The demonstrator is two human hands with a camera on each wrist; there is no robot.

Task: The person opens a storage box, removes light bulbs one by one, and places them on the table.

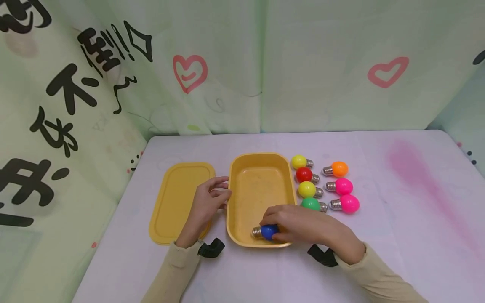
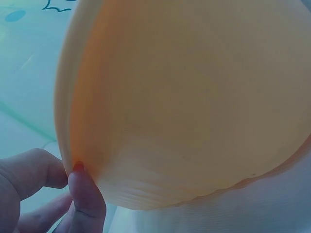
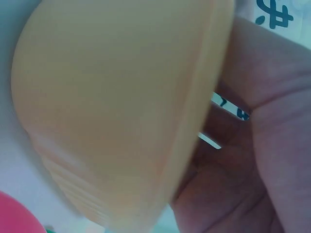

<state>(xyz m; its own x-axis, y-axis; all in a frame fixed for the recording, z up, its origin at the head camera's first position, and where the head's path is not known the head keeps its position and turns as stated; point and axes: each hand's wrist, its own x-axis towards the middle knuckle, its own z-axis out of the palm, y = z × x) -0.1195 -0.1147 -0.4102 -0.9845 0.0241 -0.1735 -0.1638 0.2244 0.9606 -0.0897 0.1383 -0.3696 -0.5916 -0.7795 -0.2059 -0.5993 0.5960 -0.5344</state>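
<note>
A yellow plastic box (image 1: pixel 261 189) stands on the table without its lid. My left hand (image 1: pixel 210 195) pinches its left rim between thumb and fingers; the left wrist view shows a fingertip (image 2: pixel 86 194) against the box wall (image 2: pixel 184 107). Inside the near end of the box, my right hand (image 1: pixel 297 223) grips a blue light bulb (image 1: pixel 269 232) by its round part, the metal screw base pointing left. From the right wrist, the box wall (image 3: pixel 107 111) hides the bulb, and the hand (image 3: pixel 228 179) reaches over the rim.
The matching yellow lid (image 1: pixel 182 198) lies left of the box. To the right are several bulbs: yellow (image 1: pixel 298 162), red (image 1: pixel 304 174), another yellow (image 1: pixel 307 189), green (image 1: pixel 310 203), orange (image 1: pixel 339 169) and two pink (image 1: pixel 344 186). A curtain (image 1: pixel 322 84) hangs behind the table.
</note>
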